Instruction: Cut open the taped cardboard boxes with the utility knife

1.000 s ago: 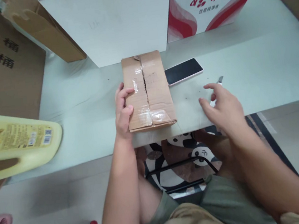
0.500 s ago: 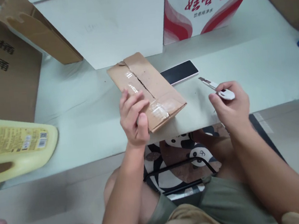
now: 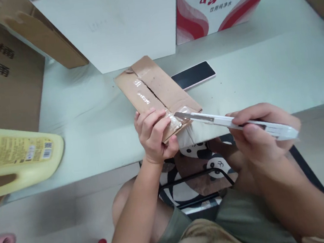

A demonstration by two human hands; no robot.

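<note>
My left hand (image 3: pixel 154 134) grips the near left corner of a small brown cardboard box (image 3: pixel 163 84), fingers over its top and thumb at the near side. Clear tape covers parts of the top, and a dark slit runs along the middle seam. In my right hand (image 3: pixel 264 133) is a white utility knife (image 3: pixel 223 120) with its blade out. The blade tip is at the taped near end of the seam; whether it has pierced the tape I cannot tell. Just behind the box lies a phone (image 3: pixel 194 75) with a dark screen, partly covered by the box.
White boxes (image 3: pixel 128 28) and a red-and-white carton (image 3: pixel 191 16) stand at the back of the pale-covered table (image 3: pixel 93 137). A yellow jug (image 3: pixel 47 165) and large brown cartons (image 3: pixel 6 88) are at the left. Below sits a panda-print surface (image 3: pixel 198 183).
My right hand has turned the knife and brought its blade leftward onto the box's near end. My left hand has shifted slightly toward the near corner of the box.
</note>
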